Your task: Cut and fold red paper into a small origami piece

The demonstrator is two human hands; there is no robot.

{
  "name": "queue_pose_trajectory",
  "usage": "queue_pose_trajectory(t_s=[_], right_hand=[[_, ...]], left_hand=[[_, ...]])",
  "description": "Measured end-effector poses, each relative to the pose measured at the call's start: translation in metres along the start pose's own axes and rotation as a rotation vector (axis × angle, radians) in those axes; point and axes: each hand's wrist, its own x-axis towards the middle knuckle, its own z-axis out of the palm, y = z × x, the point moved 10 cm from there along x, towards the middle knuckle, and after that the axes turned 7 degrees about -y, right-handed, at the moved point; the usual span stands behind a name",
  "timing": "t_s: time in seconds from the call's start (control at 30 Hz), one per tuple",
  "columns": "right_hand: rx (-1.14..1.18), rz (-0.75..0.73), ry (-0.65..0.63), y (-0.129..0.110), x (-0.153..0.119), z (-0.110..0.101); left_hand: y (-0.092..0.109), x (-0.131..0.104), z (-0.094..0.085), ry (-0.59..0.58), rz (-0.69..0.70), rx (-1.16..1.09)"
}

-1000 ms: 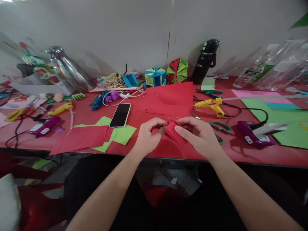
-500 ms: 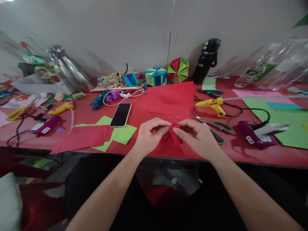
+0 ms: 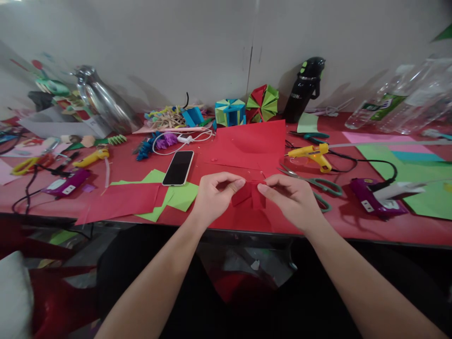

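Between my hands, above the front of the red table, is a small folded piece of red paper. My left hand pinches its left edge between thumb and forefinger. On the other side my right hand grips the right edge the same way. The paper's exact folds are hard to make out against the red tabletop. Right of my right hand lie scissors with green handles, partly hidden by that hand. A large red paper sheet lies just behind both hands.
A phone rests on green paper at the left, near a red sheet. Yellow glue guns and purple power blocks with trailing cords lie on both sides. A black bottle and folded paper models stand behind.
My fingertips have moved apart, the left ones sliding to the left along the red paper, so more of it shows between my hands. Both hands still pinch it.
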Motion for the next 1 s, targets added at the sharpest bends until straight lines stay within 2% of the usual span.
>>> queue_pose_trajectory(t_s=[0.17,0.3,0.4,0.5,0.57,0.73,0.87,1.0], right_hand=[[0.054,0.053,-0.057,0.008,0.002,0.005],[0.15,0.103,-0.063,0.018,0.002,0.011],[0.33,0.141,0.063,0.034,0.002,0.004],[0.491,0.191,0.229,0.051,0.0,-0.005],[0.548,0.215,0.273,0.057,0.0,-0.007],[0.68,0.272,0.164,0.052,0.001,0.009],[0.71,0.317,0.086,0.053,-0.002,0.021],[0.677,0.332,0.04,0.057,-0.003,0.025]], left_hand=[[-0.001,0.001,0.01,-0.112,-0.001,-0.037],[-0.005,0.002,0.01,-0.084,-0.023,-0.036],[-0.014,0.002,0.015,-0.081,-0.12,-0.142],[-0.03,-0.004,0.039,-0.242,-0.299,-0.378],[-0.034,-0.006,0.048,-0.29,-0.343,-0.475],[-0.046,-0.002,0.022,-0.018,-0.332,-0.541],[-0.041,0.0,0.023,-0.05,-0.257,-0.517],[-0.04,0.003,0.013,0.004,-0.194,-0.374]])
